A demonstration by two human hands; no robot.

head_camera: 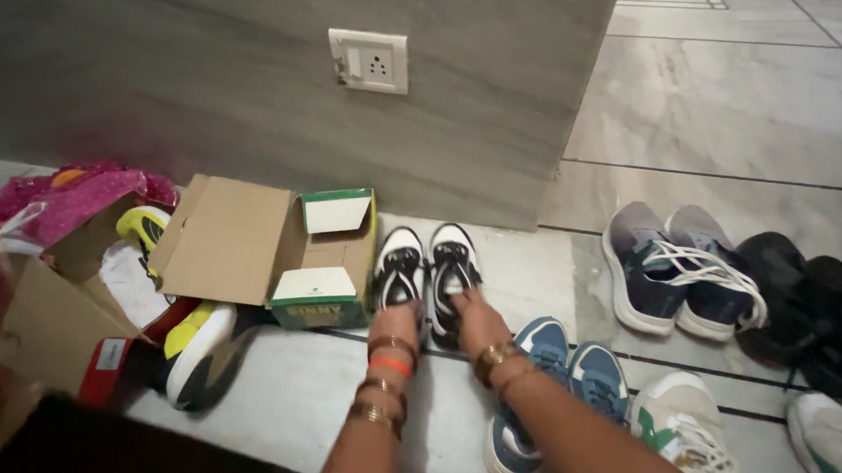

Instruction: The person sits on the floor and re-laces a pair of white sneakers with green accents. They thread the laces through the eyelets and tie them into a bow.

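Note:
A pair of black-and-white sneakers stands side by side on the floor against the grey wall. My left hand grips the heel of the left sneaker, and my right hand grips the heel of the right sneaker. Both wrists carry gold bangles, and the left also has an orange band. Left of the sneakers an open cardboard shoebox with green edges lies on its side. Just right of my right forearm sits a pair of blue sneakers.
Navy-and-grey sneakers with white laces and black shoes stand at the right. White-and-green sneakers lie at the lower right. Yellow-soled shoes, more boxes and a pink bag crowd the left. A wall socket is above.

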